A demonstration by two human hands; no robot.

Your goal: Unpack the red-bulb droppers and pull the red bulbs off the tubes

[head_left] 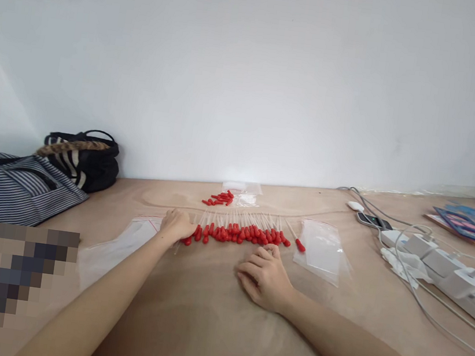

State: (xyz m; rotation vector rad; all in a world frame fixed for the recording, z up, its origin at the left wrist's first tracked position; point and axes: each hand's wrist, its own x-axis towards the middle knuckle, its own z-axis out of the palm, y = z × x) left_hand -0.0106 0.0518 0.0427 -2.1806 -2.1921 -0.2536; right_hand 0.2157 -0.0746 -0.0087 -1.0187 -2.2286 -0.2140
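A row of several clear droppers with red rubber bulbs (241, 232) lies across the wooden table (200, 325). My left hand (176, 225) rests at the row's left end, fingers curled over the leftmost droppers and touching them. My right hand (263, 278) lies on the table just in front of the row, fingers bent and loosely together, with nothing visible in it. A small heap of loose red bulbs (219, 198) sits behind the row, by a clear plastic bag (244, 193).
Clear zip bags lie at the left (117, 247) and right (322, 250) of the row. A striped bag (9, 186) and a black bag (84, 161) stand at the far left. A power strip with chargers and cables (440, 266), a phone (372, 220) and a colourful book (471, 225) are at the right.
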